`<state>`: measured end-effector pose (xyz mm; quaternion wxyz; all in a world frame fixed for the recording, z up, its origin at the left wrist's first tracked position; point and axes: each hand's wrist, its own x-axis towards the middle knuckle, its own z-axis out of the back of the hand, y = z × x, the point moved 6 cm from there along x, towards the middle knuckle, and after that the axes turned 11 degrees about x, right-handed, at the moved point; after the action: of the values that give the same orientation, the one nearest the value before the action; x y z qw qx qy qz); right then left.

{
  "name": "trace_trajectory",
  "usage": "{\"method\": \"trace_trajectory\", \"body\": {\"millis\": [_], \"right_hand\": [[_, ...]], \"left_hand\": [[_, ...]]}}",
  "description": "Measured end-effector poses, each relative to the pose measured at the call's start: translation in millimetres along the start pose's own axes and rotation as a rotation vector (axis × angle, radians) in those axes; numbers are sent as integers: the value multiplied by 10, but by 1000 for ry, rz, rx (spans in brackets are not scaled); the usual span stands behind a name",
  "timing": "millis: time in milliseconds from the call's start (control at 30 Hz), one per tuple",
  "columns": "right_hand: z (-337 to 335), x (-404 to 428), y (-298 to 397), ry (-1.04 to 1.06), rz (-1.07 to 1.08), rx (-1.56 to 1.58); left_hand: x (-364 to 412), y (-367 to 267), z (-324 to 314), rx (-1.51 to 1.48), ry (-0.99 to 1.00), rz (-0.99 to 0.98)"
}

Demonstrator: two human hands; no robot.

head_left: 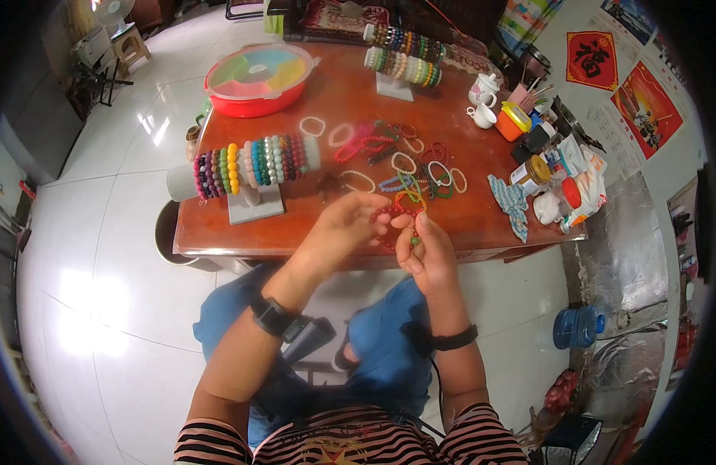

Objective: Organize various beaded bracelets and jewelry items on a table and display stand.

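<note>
A dark red bead bracelet (400,213) is stretched between my two hands over the table's front edge. My left hand (353,221) has its fingertips curled around the left side of the loop. At the other side, my right hand (426,251) pinches the strand between thumb and forefinger. One green bead (415,240) shows against the right fingers. Just beyond the hands lies an orange and yellow bead bracelet (412,200), partly behind the held one. A blue bead bracelet (396,184), a white one (439,174) and a cream one (358,181) lie loose farther back.
A grey display stand (256,212) with several bracelets stands at left on the wooden table (335,113). Another bracelet stand (394,87) is at the back. A lidded red tray (259,104) sits back left. Jars (530,174) and a checked cloth (511,206) line the right side.
</note>
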<state>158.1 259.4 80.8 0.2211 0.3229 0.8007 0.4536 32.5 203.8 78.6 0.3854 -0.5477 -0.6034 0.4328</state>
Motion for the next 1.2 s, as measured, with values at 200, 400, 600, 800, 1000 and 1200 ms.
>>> {"method": "trace_trajectory", "body": {"millis": [200, 400, 600, 800, 1000, 1200], "right_hand": [[-67, 25, -87, 49, -51, -27], [-70, 4, -153, -4, -120, 66], [-87, 12, -164, 86, -112, 90], [-122, 61, -133, 161, -24, 332], [-43, 96, -179, 127, -15, 244], [-82, 59, -175, 116, -30, 95]], "left_hand": [[39, 135, 70, 365, -83, 1], [31, 49, 118, 382, -159, -41], [20, 45, 98, 214, -148, 5], [61, 123, 122, 113, -129, -15], [36, 80, 109, 10, -182, 13], [66, 127, 159, -100, -201, 14]]}}
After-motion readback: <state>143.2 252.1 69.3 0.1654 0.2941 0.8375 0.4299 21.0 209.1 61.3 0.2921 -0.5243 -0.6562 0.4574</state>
